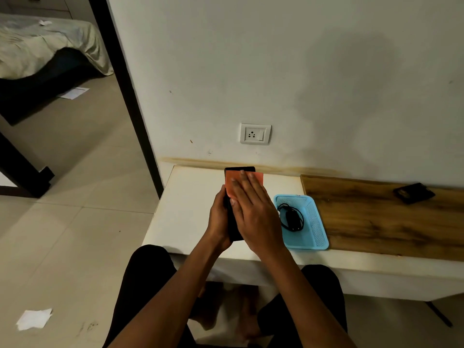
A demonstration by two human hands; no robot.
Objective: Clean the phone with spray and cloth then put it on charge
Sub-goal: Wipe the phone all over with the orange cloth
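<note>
while i hold the phone [234,229] above the white desk [190,204], my left hand [219,219] clamped on its edge, my right hand [253,209] lies flat, fingers together, pressing the orange cloth [229,182] on it. the hard, glossy slab could slip if i rub hard. the charger [291,218] sits coiled in a blue mesh basket [316,229] just beside; the socket [255,133] is on the wall.

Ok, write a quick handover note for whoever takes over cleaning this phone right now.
Left hand: grip shut around the phone, holding it above the white desk.
Right hand: flat, pressing the orange cloth onto the phone; wiping under way.
Charger and cable lie in the blue basket, unplugged. Wall socket is free.
No spray bottle in view.
Left: finish wiping, plug in charger, connect phone.
</note>
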